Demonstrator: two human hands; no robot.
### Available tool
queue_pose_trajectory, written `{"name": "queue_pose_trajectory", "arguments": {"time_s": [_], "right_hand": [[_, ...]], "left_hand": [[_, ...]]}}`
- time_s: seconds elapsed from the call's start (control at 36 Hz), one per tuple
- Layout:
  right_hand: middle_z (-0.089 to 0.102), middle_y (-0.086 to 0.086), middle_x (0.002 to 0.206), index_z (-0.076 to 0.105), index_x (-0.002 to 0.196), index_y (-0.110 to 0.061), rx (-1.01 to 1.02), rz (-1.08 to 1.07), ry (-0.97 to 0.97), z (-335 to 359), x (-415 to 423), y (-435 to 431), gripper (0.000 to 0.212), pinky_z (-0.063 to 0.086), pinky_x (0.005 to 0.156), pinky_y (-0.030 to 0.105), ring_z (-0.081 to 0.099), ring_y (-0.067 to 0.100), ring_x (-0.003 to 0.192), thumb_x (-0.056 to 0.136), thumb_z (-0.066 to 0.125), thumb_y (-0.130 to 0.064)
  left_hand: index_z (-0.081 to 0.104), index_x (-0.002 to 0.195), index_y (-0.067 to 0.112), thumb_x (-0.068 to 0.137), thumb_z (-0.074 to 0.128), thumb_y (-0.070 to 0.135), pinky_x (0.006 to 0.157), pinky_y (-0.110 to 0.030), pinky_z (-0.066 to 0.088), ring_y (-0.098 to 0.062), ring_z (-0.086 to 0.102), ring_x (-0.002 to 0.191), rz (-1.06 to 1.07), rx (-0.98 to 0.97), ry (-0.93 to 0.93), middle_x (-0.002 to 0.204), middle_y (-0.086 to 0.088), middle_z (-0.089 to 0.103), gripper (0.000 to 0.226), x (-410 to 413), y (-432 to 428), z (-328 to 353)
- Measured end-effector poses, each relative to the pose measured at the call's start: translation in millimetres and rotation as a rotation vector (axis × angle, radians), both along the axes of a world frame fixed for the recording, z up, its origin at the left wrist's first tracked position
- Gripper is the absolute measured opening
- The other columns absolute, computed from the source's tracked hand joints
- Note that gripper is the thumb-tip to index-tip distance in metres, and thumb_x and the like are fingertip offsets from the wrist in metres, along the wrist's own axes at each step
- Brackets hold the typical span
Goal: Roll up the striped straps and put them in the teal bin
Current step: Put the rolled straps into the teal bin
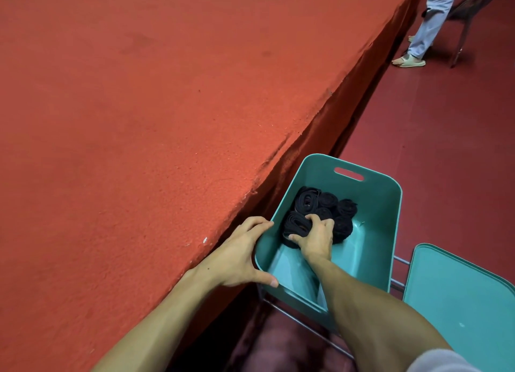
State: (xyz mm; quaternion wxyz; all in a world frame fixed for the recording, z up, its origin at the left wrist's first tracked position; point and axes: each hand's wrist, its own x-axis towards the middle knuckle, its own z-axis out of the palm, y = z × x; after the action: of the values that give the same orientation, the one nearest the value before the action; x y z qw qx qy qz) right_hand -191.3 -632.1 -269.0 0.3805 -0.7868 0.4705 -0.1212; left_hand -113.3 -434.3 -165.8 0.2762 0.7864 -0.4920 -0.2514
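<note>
1. Two hands work at the bin (376, 204), which sits on a wire rack (306, 327) just beside the counter (139, 121) and below its top.
2. The left hand (239, 256) grips the bin's near-left corner, with fingers and thumb wrapped round the rim. This likely steadies the bin against the other hand's push.
3. The right hand (316, 238) is inside the bin, fingers and thumb curled round a dark roll (296, 224). It sets the roll against the near side of the pile, and the firm hold probably stops it uncoiling.
4. The other rolls (328, 201) lie packed together on the bin's floor toward its far-left side. They are too dark for any stripes to show.
5. A lid (459, 302) rests to the right of the bin, leaving the opening free.
6. This roll looks nearly placed. I cannot tell whether more straps remain.
</note>
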Motion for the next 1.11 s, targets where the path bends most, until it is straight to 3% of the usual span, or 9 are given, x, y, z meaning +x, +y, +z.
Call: {"name": "queue_pose_trajectory", "arguments": {"time_s": [0.44, 0.67, 0.78, 0.86, 1.0, 1.11], "right_hand": [[0.035, 0.001, 0.109, 0.055, 0.123, -0.017, -0.024, -0.024, 0.022, 0.3, 3.4, 1.5, 0.061, 0.046, 0.094, 0.040, 0.048, 0.028, 0.109, 0.073, 0.088, -0.028], [0.041, 0.003, 0.120, 0.049, 0.131, -0.025, -0.086, 0.056, 0.176, 14.1, -4.4, 0.0, 0.073, 0.046, 0.091, 0.039, 0.046, 0.028, 0.118, 0.072, 0.086, -0.046], [0.038, 0.002, 0.118, 0.046, 0.135, -0.024, -0.064, 0.076, 0.175, 17.4, -7.7, 1.2, 0.077, 0.049, 0.091, 0.040, 0.059, 0.032, 0.105, 0.072, 0.086, -0.044], [0.033, -0.001, 0.112, 0.045, 0.136, -0.023, -0.031, 0.085, 0.148, 17.4, -9.4, 1.9, 0.079, 0.051, 0.093, 0.042, 0.059, 0.033, 0.102, 0.072, 0.087, -0.039], [0.031, -0.003, 0.110, 0.043, 0.138, -0.026, -0.002, 0.094, 0.124, 20.0, -11.8, -0.8, 0.082, 0.058, 0.079, 0.053, 0.057, 0.034, 0.100, 0.071, 0.089, -0.036], [0.040, 0.002, 0.126, 0.045, 0.137, -0.024, -0.034, 0.126, 0.131, 28.4, -16.4, -3.1, 0.076, 0.054, 0.076, 0.041, 0.056, 0.034, 0.109, 0.074, 0.086, -0.036]], "left_hand": [[0.026, 0.155, 0.020, 0.061, 0.090, 0.050, 0.116, -0.031, 0.032, -0.007, 0.032, 0.138, 0.001, 0.002, -0.014, 0.147, 0.014, 0.025, 0.118, -2.9, 1.3, 3.3], [0.024, 0.156, 0.019, 0.063, 0.089, 0.050, 0.117, -0.032, 0.031, -0.009, 0.030, 0.139, -0.002, 0.017, -0.042, 0.148, 0.011, 0.025, 0.117, -3.9, 0.1, 6.5], [0.023, 0.156, 0.017, 0.063, 0.089, 0.049, 0.118, -0.032, 0.029, -0.012, 0.030, 0.139, -0.006, 0.026, -0.049, 0.149, 0.009, 0.025, 0.118, -4.6, 0.3, 7.4], [0.021, 0.156, 0.017, 0.065, 0.088, 0.050, 0.120, -0.031, 0.025, -0.012, 0.028, 0.141, -0.010, 0.037, -0.062, 0.151, 0.008, 0.023, 0.118, -5.6, 0.8, 9.0], [0.021, 0.156, 0.016, 0.065, 0.087, 0.052, 0.120, -0.032, 0.025, -0.013, 0.027, 0.141, -0.010, 0.059, -0.074, 0.151, 0.007, 0.023, 0.118, -5.9, -0.6, 9.8], [0.020, 0.157, 0.016, 0.066, 0.087, 0.051, 0.120, -0.029, 0.023, -0.014, 0.026, 0.141, -0.010, 0.080, -0.093, 0.152, 0.007, 0.021, 0.118, -7.1, -1.7, 14.1]]}}
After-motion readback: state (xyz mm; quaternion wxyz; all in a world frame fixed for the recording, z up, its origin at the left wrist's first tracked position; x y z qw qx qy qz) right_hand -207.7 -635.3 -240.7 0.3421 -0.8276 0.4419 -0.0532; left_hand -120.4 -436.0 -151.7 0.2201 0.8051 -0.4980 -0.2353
